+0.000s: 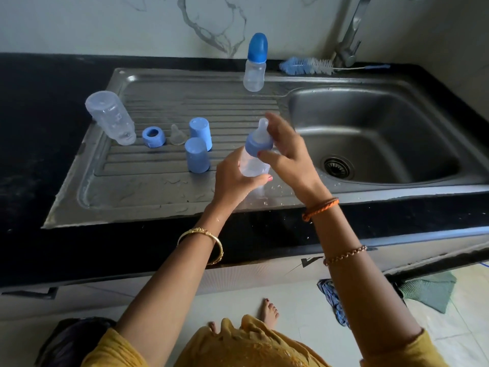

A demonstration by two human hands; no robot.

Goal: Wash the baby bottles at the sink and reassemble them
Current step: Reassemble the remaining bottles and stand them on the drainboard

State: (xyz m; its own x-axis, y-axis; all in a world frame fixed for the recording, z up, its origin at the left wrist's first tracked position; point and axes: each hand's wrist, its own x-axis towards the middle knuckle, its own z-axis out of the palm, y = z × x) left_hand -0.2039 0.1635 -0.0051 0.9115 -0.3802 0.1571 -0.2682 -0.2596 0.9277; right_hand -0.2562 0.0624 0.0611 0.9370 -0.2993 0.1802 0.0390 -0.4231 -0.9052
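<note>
Just above the drainboard (148, 181), a small clear bottle (252, 164) is held tilted in the left hand (232, 178), whose fingers and thumb are wrapped round its body. Its blue collar (258, 145) and teat (262, 126) are met by the right hand (287, 152); the thumb is pressed to the collar, though whether the fingers behind truly clasp it cannot be told. On the drainboard an upturned clear bottle (111, 116) is stood at the left, with a blue ring (153, 137), a loose teat (176, 135) and two blue caps (200, 132) (197, 154) beside it. A capped bottle (254, 63) is set upright near the basin (370, 133), and a brush (307, 66) is laid behind it.
</note>
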